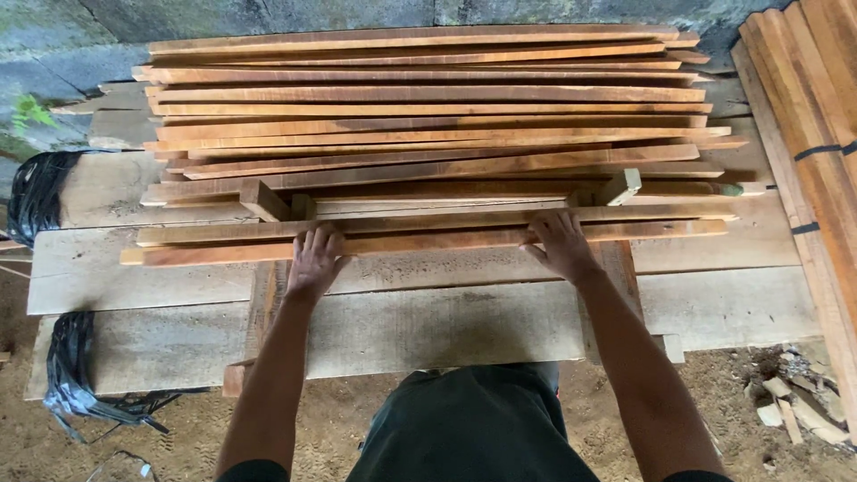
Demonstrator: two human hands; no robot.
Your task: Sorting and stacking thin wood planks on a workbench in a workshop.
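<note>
dark trousers (pixel 464 428), slat stack (pixel 428 107) beyond

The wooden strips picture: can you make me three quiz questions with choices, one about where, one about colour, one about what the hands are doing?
1. Where is the black plastic sheeting?
A. at the left edge
B. on top of the pile
C. in a hand

2. What colour are the long thin reddish-brown wooden strips?
A. blue
B. reddish-brown
C. white

3. What are the left hand and right hand doing?
A. hanging in the air
B. resting on the nearest strip
C. holding a hammer

Answers: 1 A, it bunches beside the pale planks. 2 B, every strip shows that tone. 3 B, both palms lie flat on it.
</note>
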